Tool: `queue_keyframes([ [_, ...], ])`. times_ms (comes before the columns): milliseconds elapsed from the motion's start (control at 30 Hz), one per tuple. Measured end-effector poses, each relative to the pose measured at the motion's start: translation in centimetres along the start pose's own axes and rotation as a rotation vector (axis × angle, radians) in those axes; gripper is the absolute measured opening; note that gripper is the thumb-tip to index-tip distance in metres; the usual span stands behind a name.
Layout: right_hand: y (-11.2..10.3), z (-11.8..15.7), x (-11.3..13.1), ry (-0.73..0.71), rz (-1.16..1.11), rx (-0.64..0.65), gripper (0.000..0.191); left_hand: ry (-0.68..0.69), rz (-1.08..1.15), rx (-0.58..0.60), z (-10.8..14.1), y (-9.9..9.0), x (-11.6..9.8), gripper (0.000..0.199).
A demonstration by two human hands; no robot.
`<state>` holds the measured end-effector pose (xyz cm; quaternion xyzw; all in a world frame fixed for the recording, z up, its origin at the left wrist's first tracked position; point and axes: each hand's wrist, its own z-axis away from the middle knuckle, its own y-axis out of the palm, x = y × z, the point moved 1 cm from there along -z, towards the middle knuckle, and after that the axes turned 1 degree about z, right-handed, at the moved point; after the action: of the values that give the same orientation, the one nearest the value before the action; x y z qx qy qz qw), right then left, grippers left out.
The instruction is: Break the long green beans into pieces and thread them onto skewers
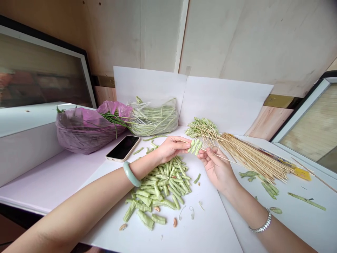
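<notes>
Several cut green bean pieces (195, 147) sit side by side on thin bamboo skewers (223, 158), held up above the table between my hands. At their left end, my left hand (172, 147) pinches the skewered beans, fingers closed. My right hand (217, 167) grips the skewers just right of the beans, thumb and fingers pressed together. Below my left wrist spreads a loose pile of cut green beans (158, 186) on white sheeting. Behind my hands, a heap of finished bean skewers (201, 127) lies with its sticks pointing forward.
Right of my hands lies a large bundle of bare bamboo skewers (255, 156). Bean scraps (268, 186) are scattered nearby. A smartphone (123, 148), a purple bag of greens (86, 131) and a clear bag of long beans (158, 117) stand at the back left.
</notes>
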<state>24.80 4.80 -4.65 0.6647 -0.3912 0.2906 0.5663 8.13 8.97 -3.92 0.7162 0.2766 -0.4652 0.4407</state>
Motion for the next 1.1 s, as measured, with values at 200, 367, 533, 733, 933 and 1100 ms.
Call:
queue_keyframes([
  [200, -0.8, -0.8, 0.6, -0.04, -0.009, -0.049, 0.037, 0.018, -0.526, -0.04, -1.0, -4.5, -2.4, 0.025],
  [367, -1.0, -0.8, 0.3, -0.036, 0.006, -0.046, 0.035, -0.064, -0.827, 0.118, -1.0, -6.5, -4.5, 0.017],
  [533, -0.9, -0.6, 0.1, -0.026, 0.015, -0.044, 0.034, -0.126, -0.975, 0.293, -0.7, -5.8, -3.6, 0.021],
  [733, -1.1, -0.7, 0.1, -0.041, 0.03, -0.044, 0.035, -0.073, -0.909, 0.233, -1.0, -5.8, -2.8, 0.021],
  [933, -1.1, -0.8, 0.2, -0.071, 0.062, -0.047, 0.036, 0.056, -0.546, -0.009, -1.4, -5.7, -3.2, 0.025],
  [1100, -1.1, -0.7, -0.1, -0.081, 0.082, -0.036, 0.039, 0.056, -0.322, -0.033, -1.1, -5.0, -2.9, 0.035],
])
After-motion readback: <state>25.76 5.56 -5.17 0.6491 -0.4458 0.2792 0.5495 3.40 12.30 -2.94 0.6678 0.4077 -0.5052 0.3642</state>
